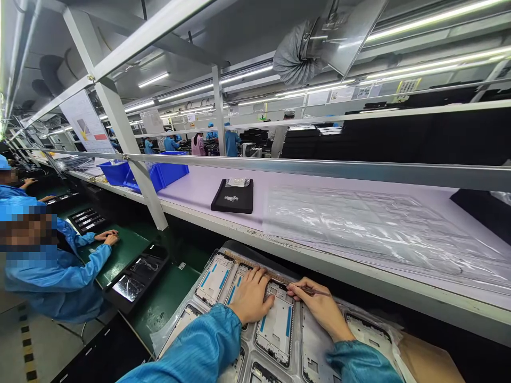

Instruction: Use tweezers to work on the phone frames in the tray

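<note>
Bright blue, glossy anti-static smock sleeves cover both forearms: the left sleeve (191, 346) at bottom centre of the frame, the right sleeve (361, 364) at lower right. The left hand (250, 295) and right hand (321, 308) are bare.

Bright, even light falls from the LED tube lights (435, 58) at one o'clock. Glare streaks the plastic film (379, 234) at three, the left hand (251, 295) and right hand (321, 308) sit in softer light at six, and wide-angle distortion bends the steel rail (319, 166).

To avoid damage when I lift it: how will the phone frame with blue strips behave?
This phone frame looks thin and flat, so probably light and fairly stiff. Its narrow rim may bend easily. In its tray pocket, it likely won't slide.
</note>
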Available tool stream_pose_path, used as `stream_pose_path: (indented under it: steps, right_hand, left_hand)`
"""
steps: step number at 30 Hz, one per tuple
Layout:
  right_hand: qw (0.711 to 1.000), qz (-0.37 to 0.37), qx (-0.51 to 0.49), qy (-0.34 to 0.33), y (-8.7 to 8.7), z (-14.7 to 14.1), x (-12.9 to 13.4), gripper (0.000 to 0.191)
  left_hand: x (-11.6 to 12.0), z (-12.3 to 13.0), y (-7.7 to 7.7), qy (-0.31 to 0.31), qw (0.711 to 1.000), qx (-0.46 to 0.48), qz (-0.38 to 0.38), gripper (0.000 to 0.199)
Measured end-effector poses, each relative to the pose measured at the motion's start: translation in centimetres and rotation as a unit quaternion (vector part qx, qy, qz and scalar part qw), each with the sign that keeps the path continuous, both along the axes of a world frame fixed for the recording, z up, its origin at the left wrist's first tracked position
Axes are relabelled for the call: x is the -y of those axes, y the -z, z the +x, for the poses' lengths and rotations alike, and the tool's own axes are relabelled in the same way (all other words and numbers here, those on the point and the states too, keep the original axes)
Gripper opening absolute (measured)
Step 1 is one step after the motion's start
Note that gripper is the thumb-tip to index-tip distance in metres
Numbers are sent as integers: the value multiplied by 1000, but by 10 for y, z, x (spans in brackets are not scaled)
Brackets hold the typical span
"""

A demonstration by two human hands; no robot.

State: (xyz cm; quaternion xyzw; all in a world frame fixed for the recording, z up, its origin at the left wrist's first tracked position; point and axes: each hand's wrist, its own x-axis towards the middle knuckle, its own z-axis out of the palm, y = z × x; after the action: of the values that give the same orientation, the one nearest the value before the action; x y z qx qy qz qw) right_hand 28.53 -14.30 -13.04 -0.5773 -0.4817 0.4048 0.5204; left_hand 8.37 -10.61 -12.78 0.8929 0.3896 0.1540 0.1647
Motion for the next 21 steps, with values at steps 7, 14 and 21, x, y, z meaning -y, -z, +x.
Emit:
stream_pose_path:
  steps: [7, 14, 21]
  right_hand:
    - [1000, 12, 4, -6, 8, 0, 1, 59]
    - [1000, 8, -1, -5, 7, -1, 0, 62]
    - [1000, 2, 4, 5, 4, 1, 1, 63]
  left_hand:
    - [0, -1, 4, 13, 1000, -11, 9, 45]
    - [2, -2, 0, 24, 999, -41, 20, 42]
    - [6, 6, -10, 34, 992, -105, 62, 42]
